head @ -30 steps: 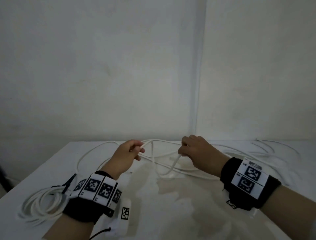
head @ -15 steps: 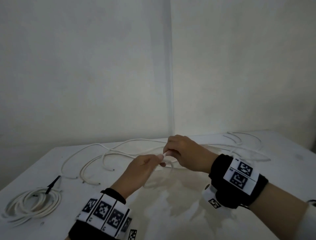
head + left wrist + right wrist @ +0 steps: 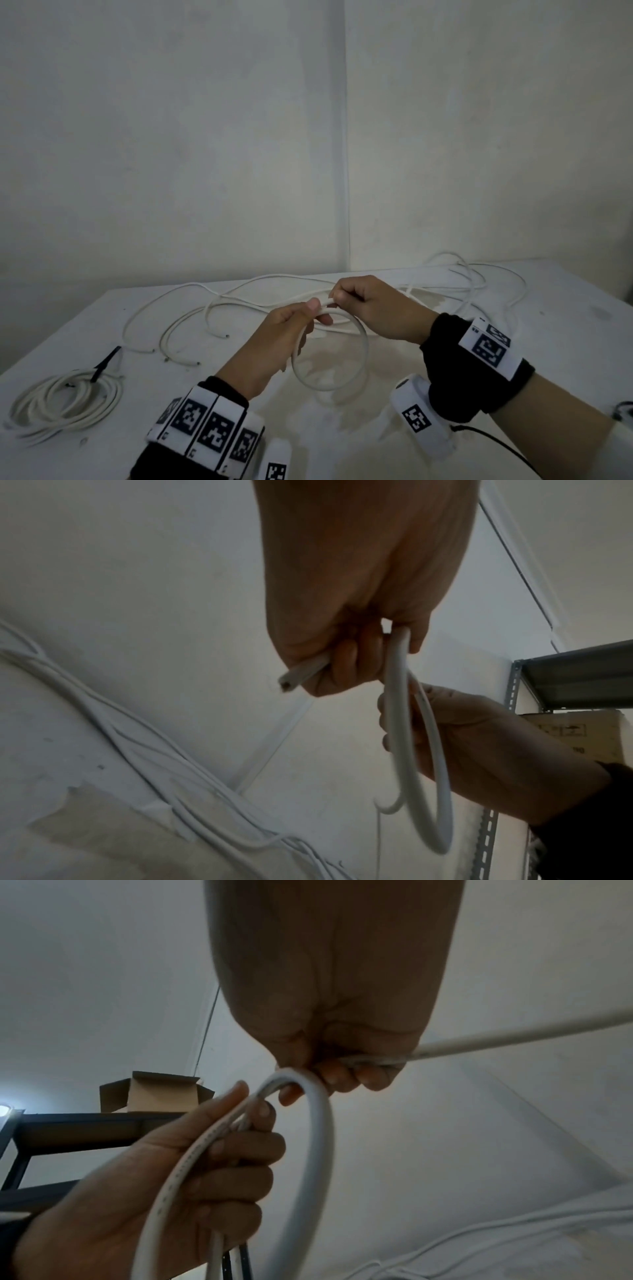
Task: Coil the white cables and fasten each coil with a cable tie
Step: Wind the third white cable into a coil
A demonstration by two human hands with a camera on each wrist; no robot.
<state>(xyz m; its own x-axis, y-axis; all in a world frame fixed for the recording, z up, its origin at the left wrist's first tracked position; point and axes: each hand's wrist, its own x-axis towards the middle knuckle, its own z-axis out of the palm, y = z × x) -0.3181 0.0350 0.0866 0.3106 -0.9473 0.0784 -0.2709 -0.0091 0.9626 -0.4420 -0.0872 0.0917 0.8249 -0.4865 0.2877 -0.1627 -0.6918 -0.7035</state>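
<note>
Both hands meet above the middle of the white table [image 3: 565, 342]. My left hand [image 3: 317, 311] grips a white cable near its cut end [image 3: 284, 685], and one round loop [image 3: 363, 346] hangs from that grip. My right hand [image 3: 337, 298] pinches the same cable just beside the left thumb. From the right hand the cable [image 3: 514, 1039] runs off to the right. At the table's left lies a finished coil [image 3: 65, 404] fastened by a black cable tie [image 3: 106, 363].
Several loose white cables [image 3: 205, 308] sprawl across the back of the table, with more tangled at the back right [image 3: 479, 281]. Walls meet in a corner behind. A metal shelf [image 3: 582, 674] with cardboard boxes [image 3: 154, 1096] stands off to the side.
The hands, apart a second ago, have come together. A single round loop of cable now hangs below them. The view has swung left, bringing the tied coil further in.
</note>
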